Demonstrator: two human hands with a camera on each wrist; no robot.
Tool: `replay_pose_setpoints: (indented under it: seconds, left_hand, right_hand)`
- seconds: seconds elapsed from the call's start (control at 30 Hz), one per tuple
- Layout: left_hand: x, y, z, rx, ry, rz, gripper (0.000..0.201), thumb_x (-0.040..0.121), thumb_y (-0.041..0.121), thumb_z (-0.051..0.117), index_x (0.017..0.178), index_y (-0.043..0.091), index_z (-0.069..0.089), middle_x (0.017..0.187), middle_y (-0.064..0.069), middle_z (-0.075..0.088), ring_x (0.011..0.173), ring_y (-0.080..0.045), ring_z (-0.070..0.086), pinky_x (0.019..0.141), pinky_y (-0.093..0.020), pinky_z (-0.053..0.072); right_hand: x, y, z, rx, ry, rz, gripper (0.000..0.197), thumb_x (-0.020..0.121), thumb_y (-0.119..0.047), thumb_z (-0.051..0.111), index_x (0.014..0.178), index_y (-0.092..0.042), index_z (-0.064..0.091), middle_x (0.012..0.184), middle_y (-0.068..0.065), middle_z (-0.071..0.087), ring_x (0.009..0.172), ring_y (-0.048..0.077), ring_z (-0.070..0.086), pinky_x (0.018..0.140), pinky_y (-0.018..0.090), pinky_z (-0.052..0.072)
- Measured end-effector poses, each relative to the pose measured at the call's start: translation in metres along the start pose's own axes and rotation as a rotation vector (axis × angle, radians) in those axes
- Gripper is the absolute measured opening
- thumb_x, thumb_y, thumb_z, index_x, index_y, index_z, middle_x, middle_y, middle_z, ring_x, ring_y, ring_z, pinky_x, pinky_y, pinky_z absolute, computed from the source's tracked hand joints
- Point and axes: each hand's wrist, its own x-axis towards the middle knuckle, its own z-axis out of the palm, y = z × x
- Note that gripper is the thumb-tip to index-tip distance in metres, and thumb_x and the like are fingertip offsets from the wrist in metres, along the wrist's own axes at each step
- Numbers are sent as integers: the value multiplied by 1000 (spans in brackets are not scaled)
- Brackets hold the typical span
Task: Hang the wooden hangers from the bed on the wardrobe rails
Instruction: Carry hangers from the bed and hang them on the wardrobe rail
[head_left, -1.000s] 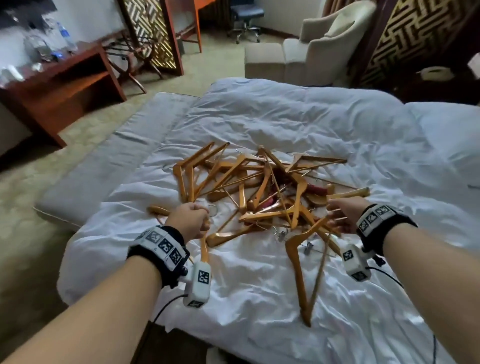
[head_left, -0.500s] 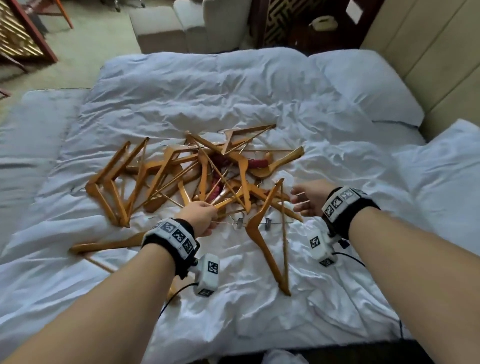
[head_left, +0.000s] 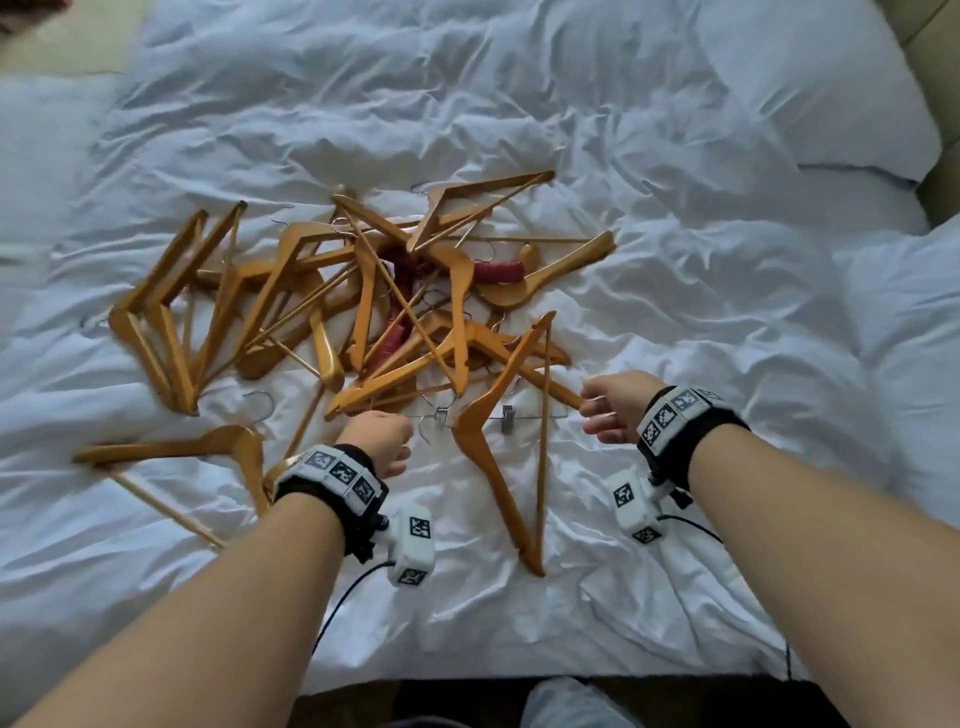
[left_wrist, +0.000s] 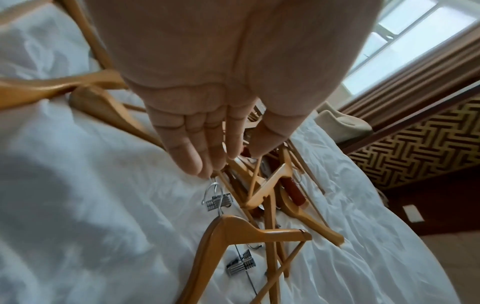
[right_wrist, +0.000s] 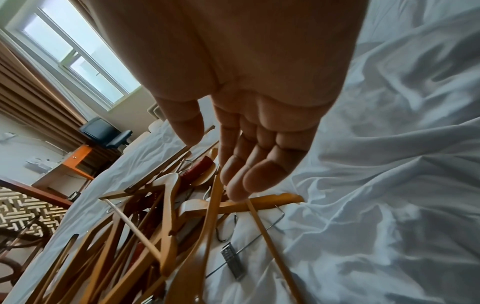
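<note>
Over the past second the person's view had swung from the room's desk and armchair down onto the bed (head_left: 675, 156), so the heap of wooden hangers (head_left: 363, 291) now filled the middle of the head view, spread across the rumpled white duvet from centre left to centre. Both hands had shifted with it. The left hand (head_left: 382, 441), which a second before sat over the left part of the pile, had moved to the lower middle of the frame; the left wrist view showed its fingers (left_wrist: 197, 156) nearly straight, tips brushing a metal clip hanger (head_left: 467, 415) at its hook and gripping nothing. The right hand (head_left: 615, 405), at centre right, had closed in on the near hanger (head_left: 498, 441) that lay apart from the heap with its point toward the bottom of the frame; its fingers (right_wrist: 249, 181) hung loosely bent, the tips touching a thin wooden bar, not yet wrapped round it. To my eye this meant the sorting had only begun: every hanger lay on the bed, no wardrobe rail was in sight, and the tangle of hooks looked likely to snag when one hanger was lifted.
</note>
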Motion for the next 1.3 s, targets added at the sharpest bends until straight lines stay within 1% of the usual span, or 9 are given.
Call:
replay_pose_setpoints:
  seconds: [0.23, 0.37, 0.5, 0.6, 0.83, 0.93, 1.07, 1.2, 1.3]
  left_hand:
    - [44, -14, 31, -138, 81, -112, 16, 88, 6, 62, 83, 20, 55, 94, -7, 55, 77, -23, 55, 88, -46, 51]
    - [57, -14, 44, -270, 99, -128, 32, 94, 1, 56, 125, 10, 58, 94, -6, 57, 73, -16, 53, 88, -44, 48]
    - [67, -14, 45, -393, 116, -143, 36, 100, -4, 48, 134, 8, 52, 88, -11, 58, 73, -22, 58, 69, -35, 54]
    - [66, -16, 45, -394, 113, -131, 31, 98, -5, 50, 126, 6, 55, 89, -13, 61, 74, -24, 61, 63, -31, 54]
    - [48, -29, 49, -284, 29, -33, 7, 99, 13, 59, 94, 11, 63, 74, -9, 62, 73, -25, 64, 66, -34, 52]
    - [36, -40, 43, -252, 21, 0, 12, 100, 17, 59, 91, 11, 65, 67, -5, 62, 69, -22, 64, 67, -34, 53]
    - [8, -54, 30, -286, 47, 34, 13, 102, 18, 57, 93, 10, 64, 65, -4, 60, 64, -20, 62, 68, -34, 53]
    - [-29, -67, 9, -316, 148, 93, 16, 102, 18, 55, 92, 12, 65, 63, -3, 58, 64, -20, 61, 74, -38, 55]
    - [-66, -82, -12, -330, 217, 167, 20, 103, 15, 53, 87, 14, 64, 59, -1, 54, 56, -16, 57, 74, -38, 54]
  right_hand:
    - [69, -23, -9, -46, 6, 12, 21, 95, -28, 55, 106, -10, 58, 89, 10, 61, 57, 21, 61, 50, 29, 49]
    - [103, -36, 3, -60, -37, 43, 33, 94, -38, 57, 111, -10, 60, 100, 8, 63, 76, 20, 63, 73, 35, 56]
    - [123, -55, 19, -88, -34, -7, 33, 89, -47, 60, 109, -21, 58, 108, 3, 60, 102, 24, 58, 91, 41, 54]
    - [138, -66, 29, -115, 33, -53, 32, 87, -53, 52, 85, -24, 65, 101, 2, 62, 104, 26, 57, 100, 48, 48]
    - [165, -61, 47, -66, 102, -14, 40, 65, -62, 55, 53, -24, 51, 83, -5, 72, 96, 21, 67, 89, 43, 46]
    - [144, -66, 56, -94, 131, -46, 36, 75, -53, 53, 56, -22, 53, 78, 2, 70, 85, 22, 69, 88, 42, 51]
    - [109, -72, 70, -93, 161, -147, 28, 89, -36, 49, 72, -16, 57, 72, 2, 65, 62, 18, 63, 59, 31, 52]
    - [75, -72, 82, -156, 95, -224, 37, 84, -47, 49, 78, -13, 64, 85, 10, 74, 77, 28, 71, 82, 47, 59]
    - [59, -70, 90, -264, 53, -313, 56, 72, -65, 44, 84, -16, 68, 85, 8, 74, 79, 31, 72, 84, 51, 57]
